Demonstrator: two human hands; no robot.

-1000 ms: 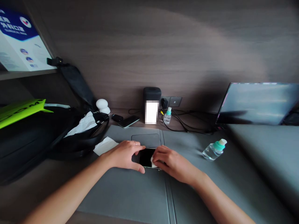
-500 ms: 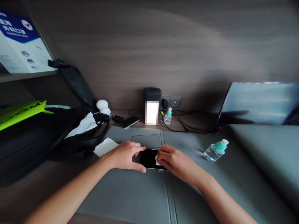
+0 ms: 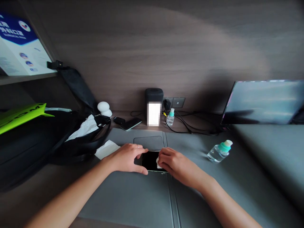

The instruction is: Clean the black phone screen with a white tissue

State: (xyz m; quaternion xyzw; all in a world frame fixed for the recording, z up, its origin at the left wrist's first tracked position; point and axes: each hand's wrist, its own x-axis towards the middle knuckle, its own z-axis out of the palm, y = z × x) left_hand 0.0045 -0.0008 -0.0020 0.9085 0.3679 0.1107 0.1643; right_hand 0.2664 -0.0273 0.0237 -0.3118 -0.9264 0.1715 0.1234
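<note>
A smartphone (image 3: pixel 149 161) with a dark screen lies flat on the grey desk mat (image 3: pixel 128 196). My left hand (image 3: pixel 129 158), with a ring on one finger, grips its left end, thumb on the near long edge and fingers along the far one. Over the right part of the screen, my right hand (image 3: pixel 174 163) is closed on a small white tissue (image 3: pixel 158 162) pressed to the glass. The tissue is mostly hidden under my fingers. Behind my left wrist lies a folded white tissue sheet (image 3: pixel 106 149).
A clear bottle with a teal collar (image 3: pixel 218 152) stands at right, a smaller bottle (image 3: pixel 170 117) behind. At the back are a black speaker-like box (image 3: pixel 154 94), another phone (image 3: pixel 131 123) and cables (image 3: pixel 187 126). A black bag (image 3: pixel 30 145) fills the left, a monitor (image 3: pixel 263 103) the right.
My right hand has slid slightly left across the screen with the tissue. My left hand keeps its grip on the phone. The view has shifted a little.
</note>
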